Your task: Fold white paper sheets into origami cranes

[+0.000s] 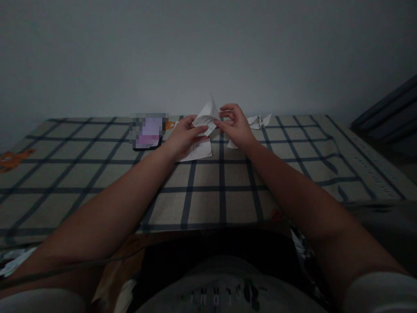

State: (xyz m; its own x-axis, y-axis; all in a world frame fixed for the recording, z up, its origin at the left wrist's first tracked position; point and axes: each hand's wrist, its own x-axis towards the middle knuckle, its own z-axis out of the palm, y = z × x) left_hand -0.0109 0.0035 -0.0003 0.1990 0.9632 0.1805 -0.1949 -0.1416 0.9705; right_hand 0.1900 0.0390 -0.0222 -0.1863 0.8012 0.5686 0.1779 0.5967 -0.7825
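A folded sheet of white paper is held up above the table, with a pointed tip standing at its top. My left hand pinches its left lower side between thumb and fingers. On the right, my right hand has its thumb and fingertips at the paper's right edge, closed on it. Below my left hand lies a flat piece of paper with reddish and dark marks. Beyond my right hand rests a folded paper crane. Another bit of white paper shows partly beneath my right wrist.
A smartphone with a lit, blurred screen lies left of my hands. The table wears a checked cloth with dark blue lines. A plain wall rises behind its far edge. Something dark and ridged stands at the right.
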